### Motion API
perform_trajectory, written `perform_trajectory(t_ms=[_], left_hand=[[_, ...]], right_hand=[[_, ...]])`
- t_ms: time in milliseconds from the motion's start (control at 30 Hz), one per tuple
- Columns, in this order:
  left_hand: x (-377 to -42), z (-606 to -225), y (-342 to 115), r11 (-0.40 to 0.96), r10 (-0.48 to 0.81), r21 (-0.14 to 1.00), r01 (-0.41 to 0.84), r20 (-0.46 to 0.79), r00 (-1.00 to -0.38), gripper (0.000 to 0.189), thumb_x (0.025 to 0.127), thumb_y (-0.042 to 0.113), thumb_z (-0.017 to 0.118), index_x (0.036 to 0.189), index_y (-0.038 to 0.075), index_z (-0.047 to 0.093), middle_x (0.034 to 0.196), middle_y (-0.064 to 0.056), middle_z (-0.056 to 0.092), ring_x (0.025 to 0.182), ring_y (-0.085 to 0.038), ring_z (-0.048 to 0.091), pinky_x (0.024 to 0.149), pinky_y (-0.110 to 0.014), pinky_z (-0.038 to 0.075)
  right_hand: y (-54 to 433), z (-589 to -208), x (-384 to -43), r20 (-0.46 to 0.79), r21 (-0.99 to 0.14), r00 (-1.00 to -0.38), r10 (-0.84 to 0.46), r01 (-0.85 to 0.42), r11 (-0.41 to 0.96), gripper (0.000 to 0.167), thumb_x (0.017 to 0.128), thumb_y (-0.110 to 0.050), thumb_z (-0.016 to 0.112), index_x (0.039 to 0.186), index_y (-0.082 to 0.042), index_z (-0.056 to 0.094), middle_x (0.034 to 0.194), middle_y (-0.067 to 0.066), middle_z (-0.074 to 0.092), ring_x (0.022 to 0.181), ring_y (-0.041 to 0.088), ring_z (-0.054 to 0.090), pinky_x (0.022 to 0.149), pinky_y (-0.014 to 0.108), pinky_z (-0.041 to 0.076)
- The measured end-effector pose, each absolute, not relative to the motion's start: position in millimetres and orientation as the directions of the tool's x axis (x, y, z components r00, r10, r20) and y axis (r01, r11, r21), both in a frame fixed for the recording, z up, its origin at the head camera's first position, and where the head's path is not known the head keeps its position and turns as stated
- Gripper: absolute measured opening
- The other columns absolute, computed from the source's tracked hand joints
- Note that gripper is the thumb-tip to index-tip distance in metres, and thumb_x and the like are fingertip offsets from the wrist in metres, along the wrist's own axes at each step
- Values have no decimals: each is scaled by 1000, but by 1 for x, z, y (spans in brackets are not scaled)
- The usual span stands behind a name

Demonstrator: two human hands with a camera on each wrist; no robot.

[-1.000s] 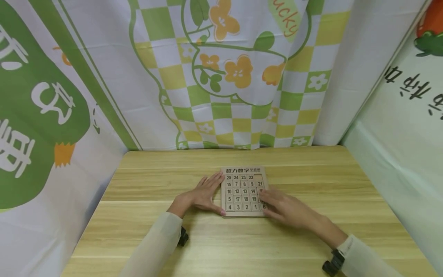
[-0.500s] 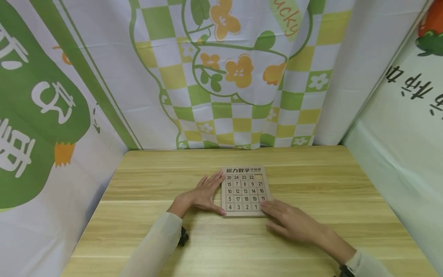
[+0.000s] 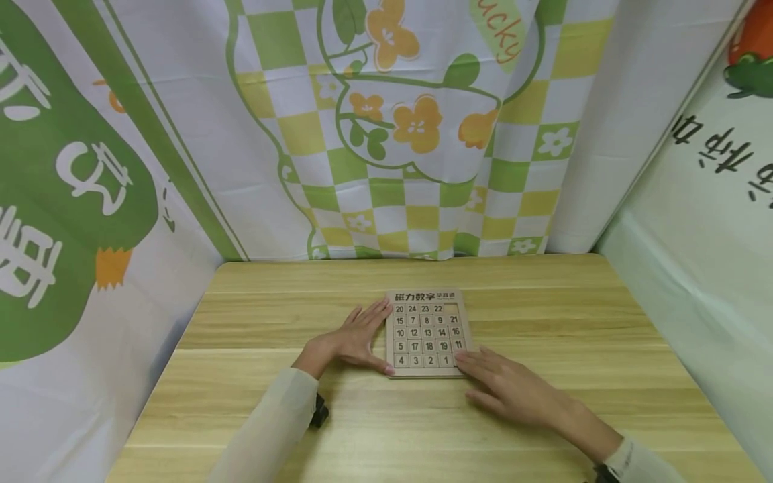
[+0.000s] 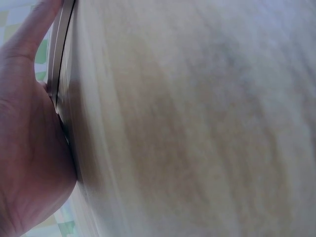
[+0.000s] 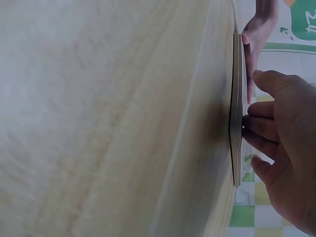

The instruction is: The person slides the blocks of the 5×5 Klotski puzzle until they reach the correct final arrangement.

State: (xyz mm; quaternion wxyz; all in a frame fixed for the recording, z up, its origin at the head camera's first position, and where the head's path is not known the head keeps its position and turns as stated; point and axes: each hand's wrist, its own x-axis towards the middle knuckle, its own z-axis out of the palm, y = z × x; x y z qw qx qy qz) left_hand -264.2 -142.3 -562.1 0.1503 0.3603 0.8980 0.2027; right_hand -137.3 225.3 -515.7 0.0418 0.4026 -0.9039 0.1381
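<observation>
A wooden number slide puzzle (image 3: 426,341) lies flat on the table, its numbered tiles in rows and a vacant slot at the top right. My left hand (image 3: 350,339) rests against its left side, fingers spread at the upper edge and thumb at the lower left corner. In the left wrist view, the left palm (image 4: 32,153) lies close to the tabletop. My right hand (image 3: 513,389) reaches in from the right, fingertips on the lower right corner tile below the 11 tile (image 3: 458,345). That corner tile's number is hidden. In the right wrist view, the right fingers (image 5: 261,127) bend slightly onto the board.
A light wood table (image 3: 272,295) bears the puzzle. Its back edge meets a checkered curtain (image 3: 386,201) with flowers. Printed white cloths hang at the left and right sides.
My right hand has moved down the right column, from beside the 16 tile to the bottom corner, uncovering the 16 and 11 tiles and covering the 6. My left hand stays put.
</observation>
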Motion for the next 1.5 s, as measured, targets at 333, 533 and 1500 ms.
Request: perform_trajectory(t_ms=[333,533,1500], left_hand=[[-264,-562,-144,642,718,494,586,-117,-687,144,72,89,72,172,13,1,179,-12,-7,165,-33,-3,130,-63,-6],[-263,-558,-143,637,721,497,589,-112,-684,144,72,88,73,172,13,2,179,-13,-6,165,-33,-3,130,-63,-5],[-257,-548,-141,646,715,490,585,-121,-688,142,74,90,69,171,9,3,178,-15,-5,165,-32,-1,131,-59,-5]], right_hand=[[223,-515,-155,177,-258,-692,-700,-719,645,57,104,-34,68,149,-1,58,154,17,57,140,42,55,117,62,41],[224,-516,-163,165,-263,-709,-685,-701,662,56,105,-36,66,150,-2,58,155,16,57,142,43,54,117,61,42],[189,-507,-159,227,-279,-623,-749,-778,563,55,103,-35,70,146,-2,62,150,16,61,139,38,57,116,57,46]])
